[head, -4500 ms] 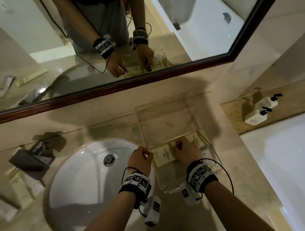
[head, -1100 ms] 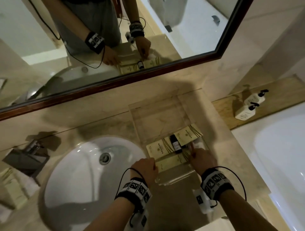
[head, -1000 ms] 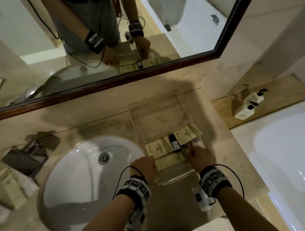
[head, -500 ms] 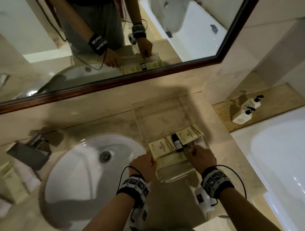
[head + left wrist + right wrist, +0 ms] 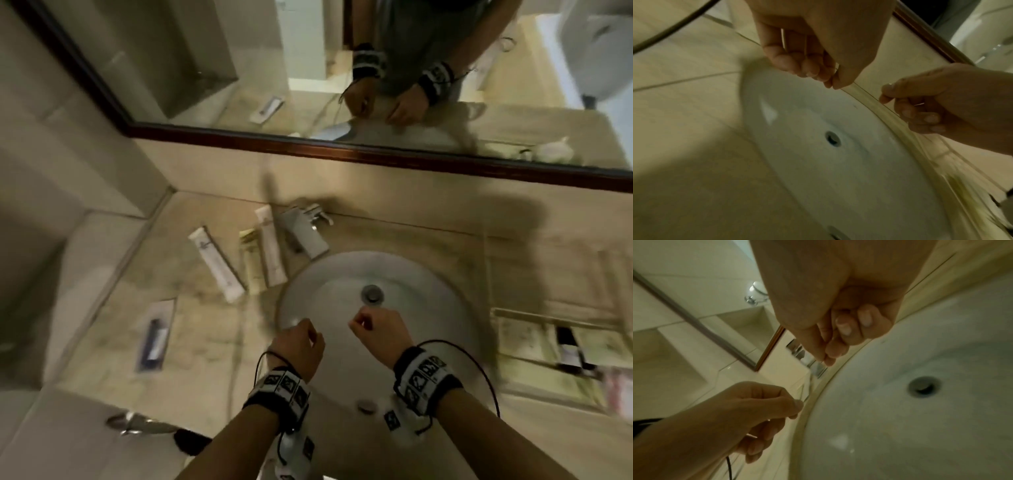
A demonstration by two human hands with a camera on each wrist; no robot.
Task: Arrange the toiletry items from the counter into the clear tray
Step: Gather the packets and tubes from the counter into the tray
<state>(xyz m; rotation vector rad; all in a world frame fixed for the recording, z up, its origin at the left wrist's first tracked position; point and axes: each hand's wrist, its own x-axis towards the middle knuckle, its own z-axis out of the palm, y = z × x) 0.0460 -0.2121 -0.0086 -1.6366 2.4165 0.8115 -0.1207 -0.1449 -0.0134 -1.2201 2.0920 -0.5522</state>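
Head view looks down; both close wrist views share the sink (image 5: 438, 308).

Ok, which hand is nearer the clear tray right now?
Right. The right hand hovers over the middle of the sink, left of the clear tray with a gap between; the left hand is farther off, over the sink's left rim.

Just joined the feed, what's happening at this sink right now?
A person is partway through loading toiletries into the clear tray to the right of the sink; it holds some packets and a small dark bottle. The left hand and right hand hover over the sink, fingers curled, holding nothing. Several long sachets and a clear-wrapped packet lie on the counter to the left of the sink, not yet moved.
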